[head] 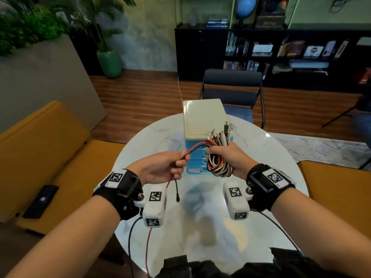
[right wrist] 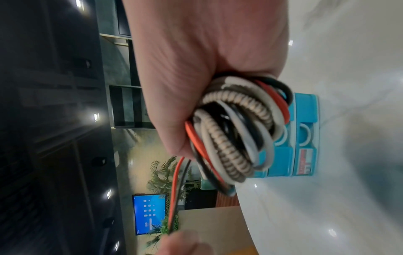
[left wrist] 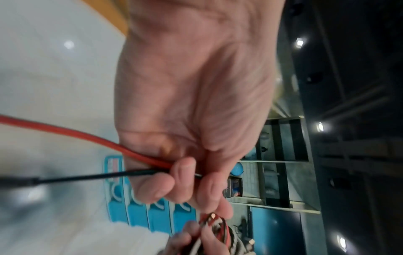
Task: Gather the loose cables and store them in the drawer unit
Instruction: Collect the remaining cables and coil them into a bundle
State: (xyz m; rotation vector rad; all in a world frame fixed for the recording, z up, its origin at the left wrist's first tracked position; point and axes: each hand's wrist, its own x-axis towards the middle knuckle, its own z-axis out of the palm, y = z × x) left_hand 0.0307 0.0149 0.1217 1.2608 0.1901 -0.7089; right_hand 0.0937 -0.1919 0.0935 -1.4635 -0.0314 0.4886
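Observation:
My right hand [head: 226,157] grips a coiled bundle of cables [head: 218,163] [right wrist: 237,131] in white, black, red and braided beige, with plug ends sticking up above the fist. A red wire [head: 197,145] [left wrist: 65,131] and a black wire [head: 198,148] [left wrist: 91,176] run from the bundle to my left hand [head: 170,167], which pinches them between thumb and fingers [left wrist: 185,170]; their loose ends hang below it. Right behind both hands stands the drawer unit [head: 202,117], with a cream top and blue drawers [left wrist: 139,214] [right wrist: 305,138], all pushed in.
The drawer unit stands on a round white marble table [head: 150,137]. Yellow benches [head: 50,147] flank it left and right, and a dark chair [head: 232,87] sits behind. A black phone [head: 41,200] lies on the left bench. Dark cloth [head: 220,267] lies at the near edge.

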